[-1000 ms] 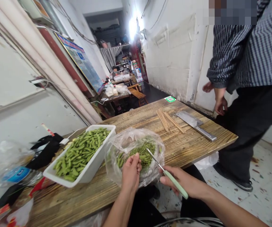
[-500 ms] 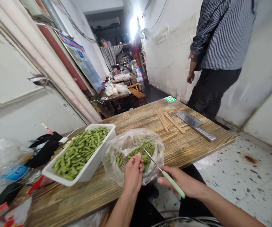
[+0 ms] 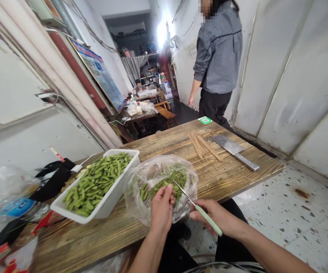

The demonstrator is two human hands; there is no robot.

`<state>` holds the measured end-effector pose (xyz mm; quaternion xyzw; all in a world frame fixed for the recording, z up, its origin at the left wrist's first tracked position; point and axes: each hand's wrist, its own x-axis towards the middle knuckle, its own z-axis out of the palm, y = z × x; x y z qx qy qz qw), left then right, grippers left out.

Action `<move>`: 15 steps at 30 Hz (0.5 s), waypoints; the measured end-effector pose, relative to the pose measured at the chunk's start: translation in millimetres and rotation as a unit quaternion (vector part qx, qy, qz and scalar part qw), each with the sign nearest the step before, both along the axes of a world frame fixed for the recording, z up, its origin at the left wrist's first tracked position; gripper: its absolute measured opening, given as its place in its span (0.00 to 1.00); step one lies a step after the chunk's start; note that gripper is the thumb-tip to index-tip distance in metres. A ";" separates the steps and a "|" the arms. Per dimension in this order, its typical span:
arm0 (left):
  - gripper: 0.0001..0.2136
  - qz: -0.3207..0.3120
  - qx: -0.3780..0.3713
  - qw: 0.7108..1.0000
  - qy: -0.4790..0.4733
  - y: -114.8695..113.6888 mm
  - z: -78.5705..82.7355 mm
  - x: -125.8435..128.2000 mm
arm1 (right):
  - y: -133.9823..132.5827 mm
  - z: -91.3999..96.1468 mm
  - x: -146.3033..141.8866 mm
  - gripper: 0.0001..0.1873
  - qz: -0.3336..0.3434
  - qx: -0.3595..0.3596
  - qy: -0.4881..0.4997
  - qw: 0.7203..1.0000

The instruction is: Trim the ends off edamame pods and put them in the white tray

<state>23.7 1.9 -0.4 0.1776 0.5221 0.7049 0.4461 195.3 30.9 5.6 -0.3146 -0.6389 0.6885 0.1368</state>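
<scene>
My left hand (image 3: pixel 161 206) is closed over the near side of a clear plastic bag (image 3: pixel 135 206), pinching a green soybean pod (image 3: pixel 167 184) that shows only in part at its fingertips. In my right hand (image 3: pixel 213 214) is a pair of scissors (image 3: pixel 208 220) with a pale green handle, seen nearly edge-on. Its thin metal blades point up and left, the tips close to the pod. Inside the open bag lie small green trimmings (image 3: pixel 179 175) and several pods. Left of the bag, a white plastic tub (image 3: pixel 115 199) holds heaped green soybean pods (image 3: pixel 98 184).
On the wooden table (image 3: pixel 164 142) lie thin wooden skewers (image 3: pixel 202 146) and a cleaver (image 3: pixel 235 151), with a QR-code card (image 3: pixel 205 120) at the far corner. A water bottle (image 3: pixel 21 207) and bags crowd the left. A person (image 3: pixel 219 57) stands beyond the table's right side.
The person at the right has moved away and to the left. My left hand has shifted slightly, and a green pod end now shows at its fingertips. My right hand is almost unchanged.
</scene>
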 end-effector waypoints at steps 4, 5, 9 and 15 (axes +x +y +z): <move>0.14 -0.054 -0.025 0.987 0.151 -3.8 -1.7 -6.8 | 5.2 3.4 6.2 0.24 0.038 0.028 -0.009 0.999; 0.14 -0.072 -0.035 0.978 0.194 -5.3 -1.0 -8.9 | 6.6 5.1 8.1 0.23 0.046 0.053 -0.016 0.997; 0.13 -0.112 -0.058 0.937 0.327 -9.8 4.1 -14.9 | 10.4 9.8 12.7 0.22 0.063 0.159 -0.026 0.985; 0.10 -0.158 -0.041 0.894 0.417 -11.2 6.1 -15.2 | 12.2 10.7 11.5 0.23 0.069 0.172 -0.032 0.982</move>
